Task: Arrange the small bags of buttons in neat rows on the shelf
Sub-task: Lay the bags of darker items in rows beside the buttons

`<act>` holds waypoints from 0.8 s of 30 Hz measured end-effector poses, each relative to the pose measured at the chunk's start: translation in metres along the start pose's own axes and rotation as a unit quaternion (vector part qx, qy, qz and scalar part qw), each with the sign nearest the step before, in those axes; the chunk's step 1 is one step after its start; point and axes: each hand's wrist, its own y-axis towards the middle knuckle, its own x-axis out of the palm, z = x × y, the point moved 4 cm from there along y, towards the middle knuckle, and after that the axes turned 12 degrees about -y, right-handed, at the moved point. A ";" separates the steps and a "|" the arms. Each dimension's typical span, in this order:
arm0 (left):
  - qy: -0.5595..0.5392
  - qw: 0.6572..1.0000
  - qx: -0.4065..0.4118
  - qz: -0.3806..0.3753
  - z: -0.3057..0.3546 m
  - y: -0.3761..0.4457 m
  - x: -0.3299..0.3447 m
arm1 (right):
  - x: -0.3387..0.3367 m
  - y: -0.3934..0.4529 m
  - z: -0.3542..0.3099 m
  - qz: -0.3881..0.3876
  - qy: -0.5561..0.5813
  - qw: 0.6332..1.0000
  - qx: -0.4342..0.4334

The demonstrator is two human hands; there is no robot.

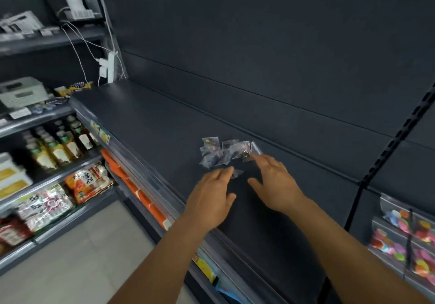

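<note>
Head view looks down on a dark grey metal shelf (153, 120) with a matching back panel behind it. Small clear plastic bags of buttons (226, 151) lie in a loose, overlapping cluster on the middle of the shelf, toward its far side, not in rows. One more small clear bag (236, 173) lies apart, just near of the cluster.

The left hand (213, 197) reaches over the shelf's near edge, palm down, fingers straight and relaxed, gripping nothing; its fingertips are at the separate bag, though blur hides whether they touch it. The right hand (275, 182) is also spread flat, fingers extended and grasping nothing, its fingertips at the near right edge of the cluster.

To the left, lower shelves hold bottles with pale labels (58, 143) and red and white food packets (87, 183). A white power strip (110, 68) with cables hangs at the far left corner. At the near right hang clear packets of bright multicoloured pieces (404, 240).
</note>
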 end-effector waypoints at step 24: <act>-0.009 0.998 -0.069 0.010 -0.026 0.015 0.009 | 0.007 0.025 0.021 -0.039 0.083 0.988 0.127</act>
